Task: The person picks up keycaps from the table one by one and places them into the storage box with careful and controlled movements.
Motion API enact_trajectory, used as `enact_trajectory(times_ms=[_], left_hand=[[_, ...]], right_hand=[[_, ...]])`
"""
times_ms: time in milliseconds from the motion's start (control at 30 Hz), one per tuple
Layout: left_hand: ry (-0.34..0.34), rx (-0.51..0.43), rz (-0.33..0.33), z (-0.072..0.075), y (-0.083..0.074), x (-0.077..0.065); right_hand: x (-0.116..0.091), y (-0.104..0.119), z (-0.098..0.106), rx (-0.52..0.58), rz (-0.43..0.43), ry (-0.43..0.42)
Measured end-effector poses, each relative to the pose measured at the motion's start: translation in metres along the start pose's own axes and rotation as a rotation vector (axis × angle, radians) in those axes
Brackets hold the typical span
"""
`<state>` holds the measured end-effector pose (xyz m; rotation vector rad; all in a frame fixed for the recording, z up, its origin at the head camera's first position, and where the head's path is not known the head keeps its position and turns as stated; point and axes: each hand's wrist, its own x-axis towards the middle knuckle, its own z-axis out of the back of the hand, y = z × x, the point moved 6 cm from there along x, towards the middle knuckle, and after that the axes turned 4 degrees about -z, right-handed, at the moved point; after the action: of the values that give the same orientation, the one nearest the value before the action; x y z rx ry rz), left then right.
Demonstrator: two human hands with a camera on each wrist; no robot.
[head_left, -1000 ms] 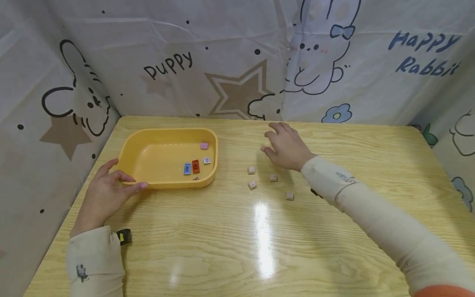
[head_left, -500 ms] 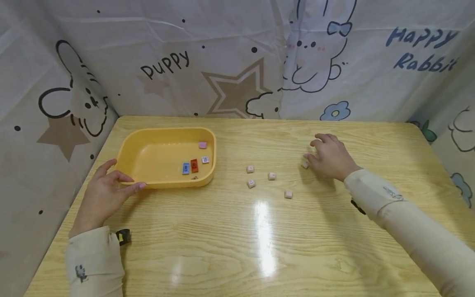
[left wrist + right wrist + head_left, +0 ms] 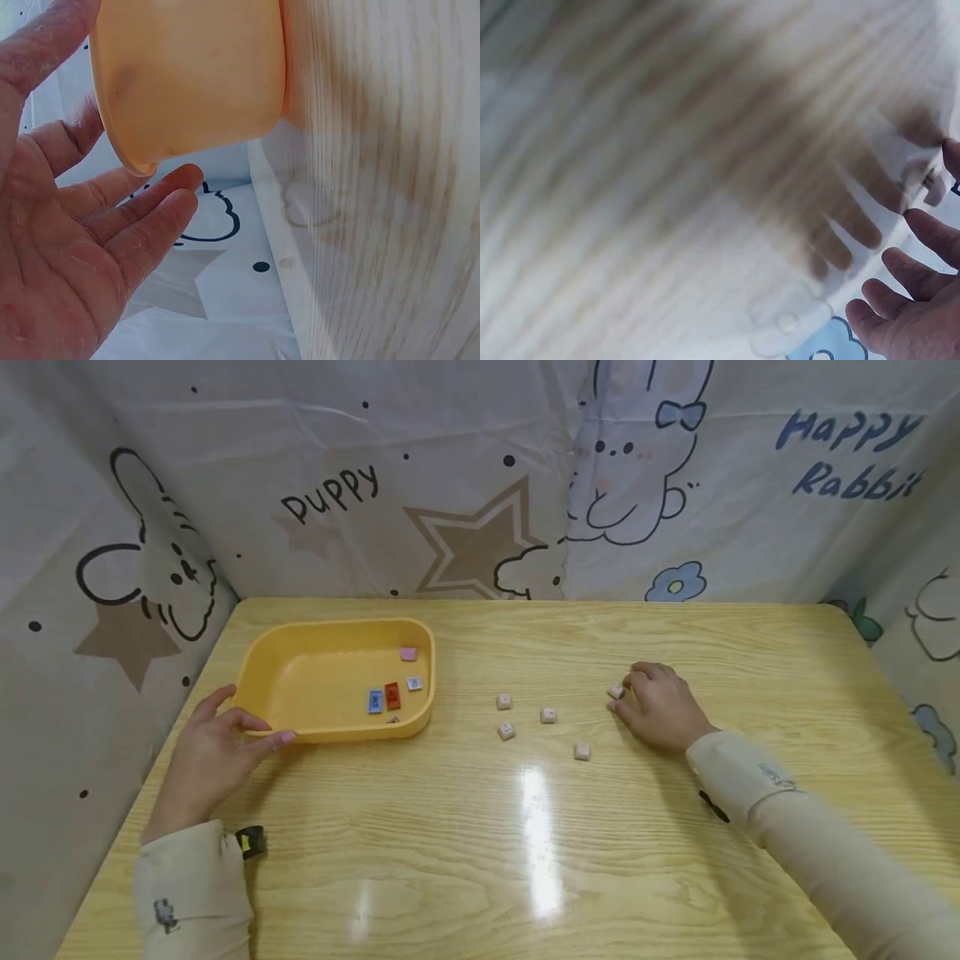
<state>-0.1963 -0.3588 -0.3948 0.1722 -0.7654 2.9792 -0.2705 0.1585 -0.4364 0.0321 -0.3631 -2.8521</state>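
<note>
At the left of the head view, my left hand [image 3: 213, 756] grips the near left corner of a yellow plastic tray [image 3: 337, 734]. Its thumb and some fingers are at the rim; in the left wrist view the other fingers extend below the tray wall [image 3: 187, 82]. My right hand [image 3: 666, 706] is low over the table at a pale pink keycap [image 3: 615, 691]. Thumb and forefinger are on either side of that keycap [image 3: 934, 187], with a gap visible in the right wrist view. Several similar keycaps lie left of this hand, among them one keycap [image 3: 548, 716] nearest the middle.
Inside the tray lie a blue keycap [image 3: 376, 702], a red keycap [image 3: 392, 696], a white keycap [image 3: 414, 683], a pink piece [image 3: 408, 654] and a partly hidden piece by the near wall. A printed curtain [image 3: 450, 460] encloses the wooden table [image 3: 420, 843] behind and at the sides.
My right hand has moved right, away from the loose keycaps in the middle, and lowered to the farther keycap on the right. The left hand stays at the tray.
</note>
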Motion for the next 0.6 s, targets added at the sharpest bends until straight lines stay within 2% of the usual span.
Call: enact_trajectory(times_ms=[333, 600], left_hand=[[-0.005, -0.009, 0.021, 0.001, -0.001, -0.002], [-0.007, -0.002, 0.012, 0.001, 0.000, -0.002]], right_hand=[[0.002, 0.005, -0.002, 0.008, 0.039, -0.102], [0.008, 0.016, 0.005, 0.027, 0.050, -0.098]])
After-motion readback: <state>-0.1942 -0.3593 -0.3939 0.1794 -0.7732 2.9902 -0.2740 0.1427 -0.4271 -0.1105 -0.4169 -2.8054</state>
